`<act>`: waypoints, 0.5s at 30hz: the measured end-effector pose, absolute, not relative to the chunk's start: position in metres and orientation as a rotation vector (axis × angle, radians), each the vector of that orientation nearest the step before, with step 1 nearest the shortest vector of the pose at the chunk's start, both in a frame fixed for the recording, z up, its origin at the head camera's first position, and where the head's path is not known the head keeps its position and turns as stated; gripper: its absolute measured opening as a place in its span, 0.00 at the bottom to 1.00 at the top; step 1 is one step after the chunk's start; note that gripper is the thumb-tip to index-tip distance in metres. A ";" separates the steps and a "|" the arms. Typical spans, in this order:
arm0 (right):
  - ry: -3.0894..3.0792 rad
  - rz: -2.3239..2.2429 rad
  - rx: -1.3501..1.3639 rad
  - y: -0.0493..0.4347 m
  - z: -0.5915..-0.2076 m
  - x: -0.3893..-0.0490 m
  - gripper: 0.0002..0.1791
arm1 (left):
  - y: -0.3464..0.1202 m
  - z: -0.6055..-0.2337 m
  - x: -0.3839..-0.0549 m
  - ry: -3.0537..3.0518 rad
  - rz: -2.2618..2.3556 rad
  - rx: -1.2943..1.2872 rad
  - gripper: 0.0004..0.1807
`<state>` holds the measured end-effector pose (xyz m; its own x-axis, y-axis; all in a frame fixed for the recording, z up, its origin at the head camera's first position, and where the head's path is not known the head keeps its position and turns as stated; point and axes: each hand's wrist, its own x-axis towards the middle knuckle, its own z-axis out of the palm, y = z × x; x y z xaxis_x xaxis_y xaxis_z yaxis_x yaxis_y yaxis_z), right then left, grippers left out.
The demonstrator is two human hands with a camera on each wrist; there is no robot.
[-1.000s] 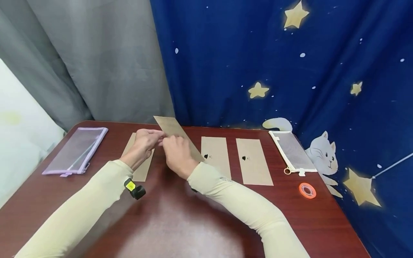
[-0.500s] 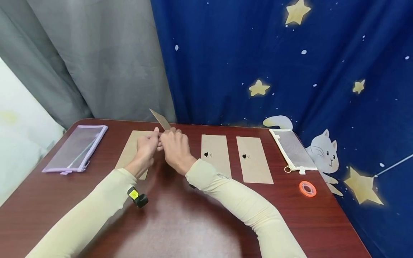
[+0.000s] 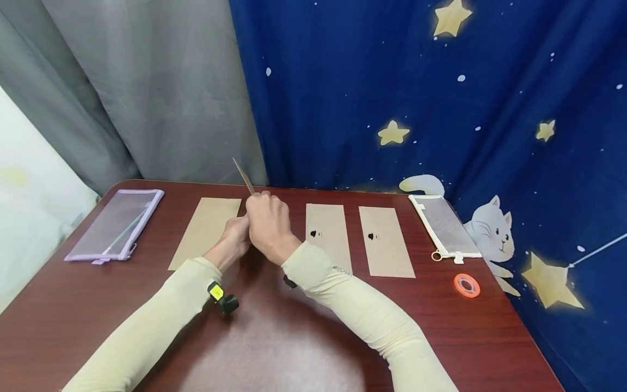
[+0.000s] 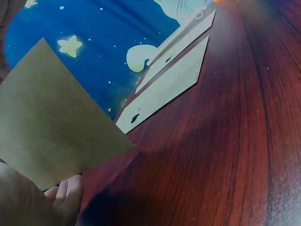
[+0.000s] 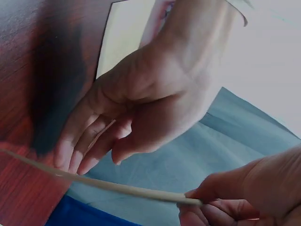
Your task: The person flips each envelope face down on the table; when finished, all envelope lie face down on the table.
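Note:
A thin kraft-covered notebook (image 3: 244, 176) stands tilted above the table, seen nearly edge-on in the head view. My right hand (image 3: 270, 222) pinches one end of it between thumb and fingers. In the right wrist view, my left hand (image 5: 150, 89) has its fingertips right at the notebook's side (image 5: 117, 187), with the thumb apart from it. The left wrist view has the plain brown cover (image 4: 56, 117) filling the left side. Another plain kraft notebook (image 3: 204, 231) lies on the table behind the left forearm. Two more, each with a small black hat print, lie to the right (image 3: 327, 234).
At the table's far left lies a lilac mesh zip pouch (image 3: 115, 224). A white-edged mesh pouch (image 3: 446, 226) is at the right, with an orange ring-shaped roll (image 3: 467, 285) in front of it. Grey and blue curtains (image 3: 333, 98) hang behind the table (image 3: 294, 348).
The held notebook has turned from showing its broad face to nearly edge-on. My left hand has moved right and lower, uncovering more of the notebook lying beneath it.

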<state>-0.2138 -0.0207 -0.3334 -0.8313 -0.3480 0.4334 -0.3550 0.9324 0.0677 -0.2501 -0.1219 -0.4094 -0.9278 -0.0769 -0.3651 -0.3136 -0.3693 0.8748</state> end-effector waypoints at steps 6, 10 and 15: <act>-2.651 0.248 0.487 -0.006 -0.320 -0.217 0.05 | -0.129 -0.403 -0.255 1.699 2.298 -0.478 0.10; -2.637 0.355 0.460 0.009 -0.313 -0.222 0.04 | -0.139 -0.397 -0.253 1.707 2.285 -0.445 0.15; -2.614 0.580 0.440 0.031 -0.313 -0.234 0.13 | -0.148 -0.387 -0.247 1.789 2.264 -0.419 0.19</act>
<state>-0.2340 0.0314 -0.3128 -0.8593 -0.2095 0.4665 -0.3871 0.8626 -0.3256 -0.2468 -0.1478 -0.3874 -0.9338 -0.0002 -0.3577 -0.3479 -0.2315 0.9085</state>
